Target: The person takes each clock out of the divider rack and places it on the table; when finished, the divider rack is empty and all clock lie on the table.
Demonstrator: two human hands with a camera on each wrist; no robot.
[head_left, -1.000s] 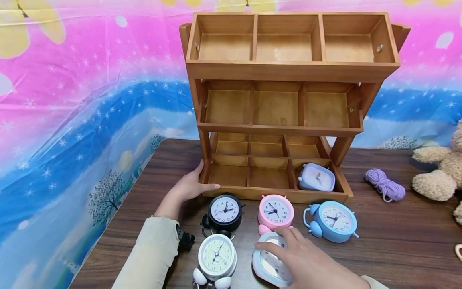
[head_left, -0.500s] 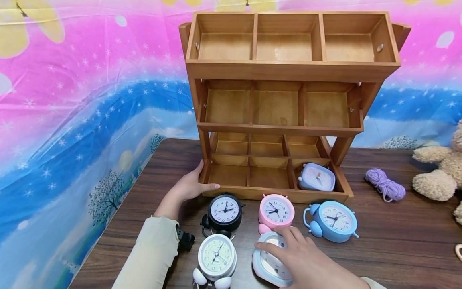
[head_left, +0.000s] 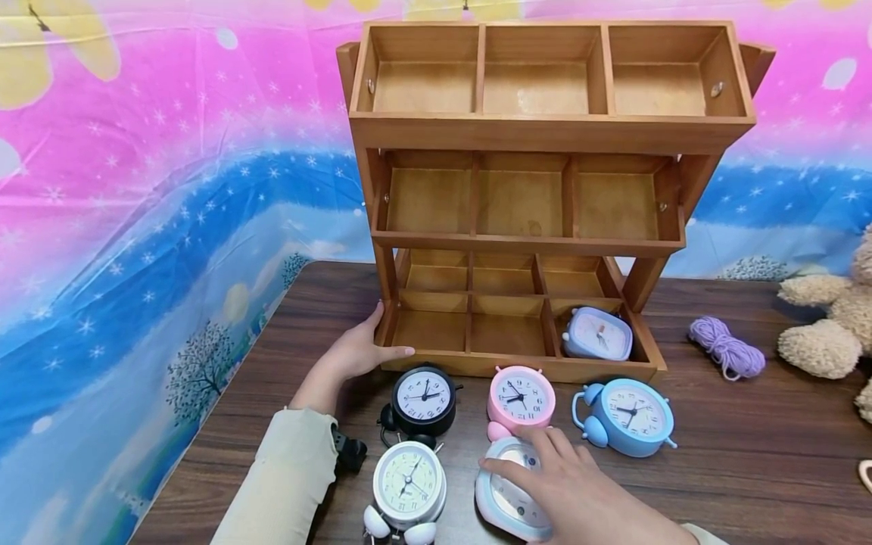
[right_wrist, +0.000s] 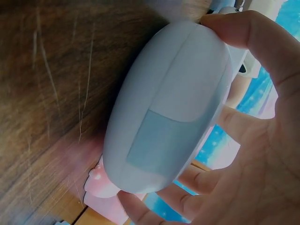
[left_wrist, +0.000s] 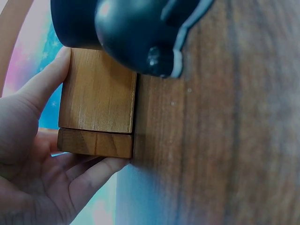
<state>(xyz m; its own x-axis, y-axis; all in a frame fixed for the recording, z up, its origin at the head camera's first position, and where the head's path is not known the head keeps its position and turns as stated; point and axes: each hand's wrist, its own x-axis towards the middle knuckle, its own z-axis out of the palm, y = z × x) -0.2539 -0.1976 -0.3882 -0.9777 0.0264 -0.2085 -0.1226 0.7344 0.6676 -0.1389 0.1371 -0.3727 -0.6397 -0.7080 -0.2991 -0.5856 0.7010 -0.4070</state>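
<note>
My left hand grips the lower left corner of the wooden shelf rack. In the left wrist view its thumb lies along the front of the bottom tray, with the fingers round the side. My right hand holds a pale blue-and-white alarm clock by its edges, thumb on one side and fingers on the other. The right wrist view shows that clock's smooth casing against the table. Just behind it stands a pink alarm clock; a white twin-bell clock is to its left.
A black alarm clock sits near my left wrist, and a blue one lies to the right. One lavender clock occupies the bottom right compartment. Purple yarn and a teddy bear are on the right.
</note>
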